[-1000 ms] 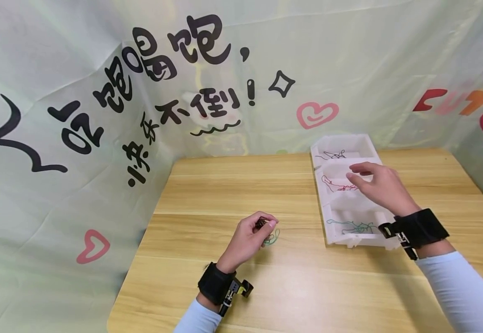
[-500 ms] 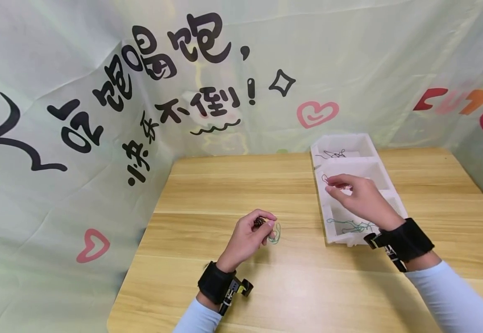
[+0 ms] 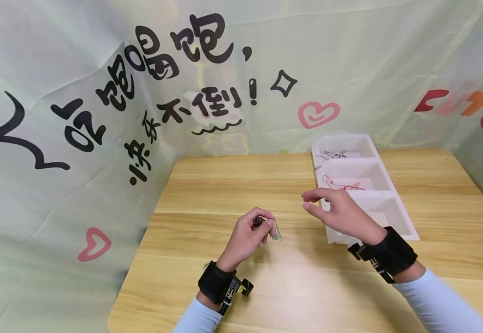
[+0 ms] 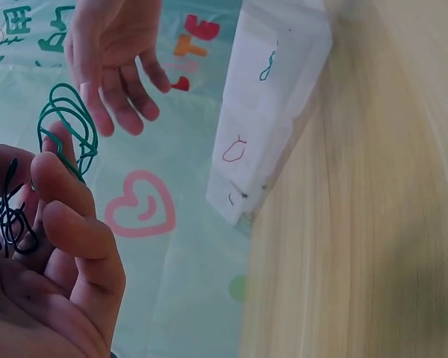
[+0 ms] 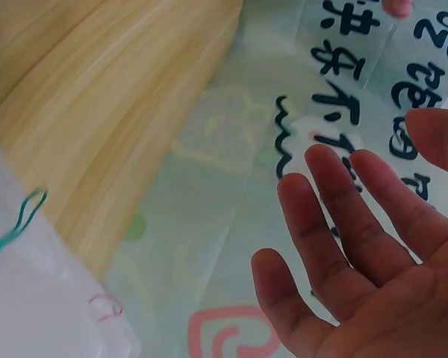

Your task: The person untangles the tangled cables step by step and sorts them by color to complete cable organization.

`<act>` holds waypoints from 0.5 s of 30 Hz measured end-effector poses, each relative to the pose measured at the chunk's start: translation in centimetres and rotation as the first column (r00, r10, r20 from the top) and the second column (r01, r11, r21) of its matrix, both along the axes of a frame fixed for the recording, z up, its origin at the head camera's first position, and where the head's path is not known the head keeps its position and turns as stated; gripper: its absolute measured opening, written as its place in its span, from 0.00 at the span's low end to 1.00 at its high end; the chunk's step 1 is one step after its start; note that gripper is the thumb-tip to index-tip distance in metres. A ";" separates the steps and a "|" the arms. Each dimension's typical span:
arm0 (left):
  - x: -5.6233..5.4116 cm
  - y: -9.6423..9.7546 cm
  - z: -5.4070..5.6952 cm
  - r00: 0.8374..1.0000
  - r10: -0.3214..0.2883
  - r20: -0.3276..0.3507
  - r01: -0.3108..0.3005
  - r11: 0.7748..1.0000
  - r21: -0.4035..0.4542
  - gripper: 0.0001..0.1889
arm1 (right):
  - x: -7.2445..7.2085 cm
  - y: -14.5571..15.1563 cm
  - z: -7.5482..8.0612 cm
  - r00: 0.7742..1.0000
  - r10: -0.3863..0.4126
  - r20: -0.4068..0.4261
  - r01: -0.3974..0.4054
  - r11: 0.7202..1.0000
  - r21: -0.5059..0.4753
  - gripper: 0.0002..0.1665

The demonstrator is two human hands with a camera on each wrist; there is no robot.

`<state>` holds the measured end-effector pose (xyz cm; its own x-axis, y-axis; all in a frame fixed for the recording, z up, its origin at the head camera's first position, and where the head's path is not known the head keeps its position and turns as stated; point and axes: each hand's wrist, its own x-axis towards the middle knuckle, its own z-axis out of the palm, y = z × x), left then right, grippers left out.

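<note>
My left hand point(image 3: 247, 238) is raised over the table, left of the tray, pinching a looped bundle of thin green cord point(image 4: 89, 153) between thumb and fingers. A tangle of black cord point(image 4: 13, 220) sits in the same hand, against the curled fingers and palm. Nothing is between the relaxed, spread fingers of my right hand point(image 3: 341, 212), which hovers over the tray's near left edge. The white tray point(image 3: 380, 176) has three compartments in a row. Black cord point(image 3: 334, 154) lies in the farthest one and red cord point(image 3: 351, 187) in the middle one. Green cord point(image 5: 15, 231) shows in the nearest, partly hidden by my right hand in the head view.
The wooden table point(image 3: 225, 185) reaches back to a pale printed curtain point(image 3: 262, 37) with black lettering and pink hearts. More curtain stands along the left and right sides. The tray is near the back right of the table.
My right hand has come from over the tray's middle leftward and nearer, toward my left hand. The left hand stays almost in place, still holding the green and black cords.
</note>
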<state>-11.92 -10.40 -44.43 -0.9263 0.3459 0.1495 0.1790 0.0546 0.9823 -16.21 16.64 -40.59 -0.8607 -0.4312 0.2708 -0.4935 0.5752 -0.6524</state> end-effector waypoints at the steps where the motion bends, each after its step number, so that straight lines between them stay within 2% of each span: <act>1: 0.0 0.0 0.0 1.000 0.001 0.000 -0.001 1.000 0.002 0.13 | 0.1 -0.3 0.0 1.000 0.010 0.003 -0.010 1.000 -0.006 0.15; 10: -0.1 0.1 0.2 0.999 0.031 -0.028 -0.031 0.999 0.015 0.14 | 1.2 -2.8 -0.5 0.991 0.110 0.073 -0.105 0.992 -0.067 0.16; 15: 0.0 0.1 0.2 0.998 0.043 -0.053 -0.042 0.999 0.027 0.11 | 1.5 -4.0 -1.3 0.980 0.166 0.111 -0.158 0.984 -0.078 0.19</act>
